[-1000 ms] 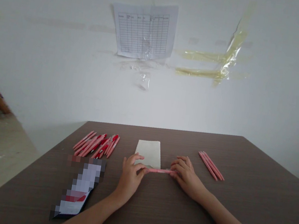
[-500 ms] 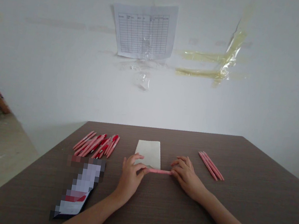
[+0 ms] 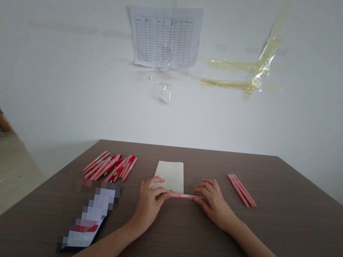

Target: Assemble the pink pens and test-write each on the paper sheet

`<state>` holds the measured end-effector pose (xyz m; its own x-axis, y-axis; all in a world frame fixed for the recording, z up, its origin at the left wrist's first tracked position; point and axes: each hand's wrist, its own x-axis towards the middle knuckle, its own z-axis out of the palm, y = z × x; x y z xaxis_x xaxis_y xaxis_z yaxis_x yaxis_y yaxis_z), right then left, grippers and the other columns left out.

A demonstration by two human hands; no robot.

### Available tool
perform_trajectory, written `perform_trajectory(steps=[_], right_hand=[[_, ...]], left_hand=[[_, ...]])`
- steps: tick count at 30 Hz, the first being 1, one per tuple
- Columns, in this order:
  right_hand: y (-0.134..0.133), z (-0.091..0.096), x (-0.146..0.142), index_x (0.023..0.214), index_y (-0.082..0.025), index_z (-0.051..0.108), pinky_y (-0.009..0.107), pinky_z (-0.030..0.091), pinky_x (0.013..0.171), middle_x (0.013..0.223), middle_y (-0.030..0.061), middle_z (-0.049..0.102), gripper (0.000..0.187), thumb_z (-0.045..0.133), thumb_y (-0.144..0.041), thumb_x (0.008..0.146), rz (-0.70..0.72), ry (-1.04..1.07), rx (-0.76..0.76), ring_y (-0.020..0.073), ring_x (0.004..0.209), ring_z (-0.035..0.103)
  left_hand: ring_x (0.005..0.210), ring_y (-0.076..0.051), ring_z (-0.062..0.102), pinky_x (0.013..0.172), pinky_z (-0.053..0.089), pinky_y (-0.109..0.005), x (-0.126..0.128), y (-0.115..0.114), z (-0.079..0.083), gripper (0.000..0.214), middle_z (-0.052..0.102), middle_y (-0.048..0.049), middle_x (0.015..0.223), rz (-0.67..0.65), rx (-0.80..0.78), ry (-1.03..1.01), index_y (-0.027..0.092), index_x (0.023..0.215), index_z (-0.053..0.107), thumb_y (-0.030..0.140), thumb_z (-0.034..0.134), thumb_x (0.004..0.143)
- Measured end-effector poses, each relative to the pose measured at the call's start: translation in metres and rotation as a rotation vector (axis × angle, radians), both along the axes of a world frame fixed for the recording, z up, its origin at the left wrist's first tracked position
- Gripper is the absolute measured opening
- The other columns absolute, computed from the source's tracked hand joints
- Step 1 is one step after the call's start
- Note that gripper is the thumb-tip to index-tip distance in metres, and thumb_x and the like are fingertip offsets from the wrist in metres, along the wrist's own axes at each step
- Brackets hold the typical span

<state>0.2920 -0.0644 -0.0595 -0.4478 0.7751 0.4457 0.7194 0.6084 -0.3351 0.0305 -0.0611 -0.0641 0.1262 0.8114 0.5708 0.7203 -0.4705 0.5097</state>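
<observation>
A pink pen point(image 3: 181, 195) lies crosswise between my hands at the near edge of a small cream paper point(image 3: 170, 175). My left hand point(image 3: 148, 203) pinches the pen's left end with thumb and fingers closed. At the other end, the curled fingers of my right hand point(image 3: 214, 200) grip the pen. Both hands rest on the brown wooden table point(image 3: 192, 244).
A pile of several pink and red pens point(image 3: 110, 165) lies at the back left. A few pink pens point(image 3: 241, 190) lie at the back right. A dark flat packet point(image 3: 89, 217) sits near my left forearm. A printed sheet point(image 3: 165, 35) hangs on the white wall.
My right hand has slid slightly left along the pen, so less of the pen shows between my hands. The rest is unchanged.
</observation>
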Motion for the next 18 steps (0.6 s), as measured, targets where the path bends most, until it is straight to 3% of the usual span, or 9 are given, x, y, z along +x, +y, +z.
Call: perform_trajectory(steps=[7,18], right_hand=[[0.0058,-0.0086,0.0033,0.095,-0.024,0.066,0.058,0.026,0.113,0.115,0.0080,0.062,0.022,0.045,-0.029,0.099,0.007,-0.020,0.022,0.0278,0.125,0.042],[0.0038,-0.0022,0.0029,0.098,-0.023,0.055,0.059,0.028,0.111,0.112,0.0084,0.063,0.006,0.051,-0.023,0.095,-0.004,0.044,0.049,0.0272,0.120,0.046]], left_hand=[[0.114,-0.028,0.058,0.103,0.039,-0.062,0.0001,0.0003,-0.0011,0.008,0.065,-0.0050,0.114,-0.002,0.004,-0.005,0.028,0.079,0.077,0.022,0.073,0.080],[0.119,-0.032,0.056,0.104,0.030,-0.071,0.0026,-0.0004,-0.0002,0.008,0.066,-0.0054,0.116,0.032,-0.044,0.022,0.028,0.073,0.077,0.021,0.079,0.074]])
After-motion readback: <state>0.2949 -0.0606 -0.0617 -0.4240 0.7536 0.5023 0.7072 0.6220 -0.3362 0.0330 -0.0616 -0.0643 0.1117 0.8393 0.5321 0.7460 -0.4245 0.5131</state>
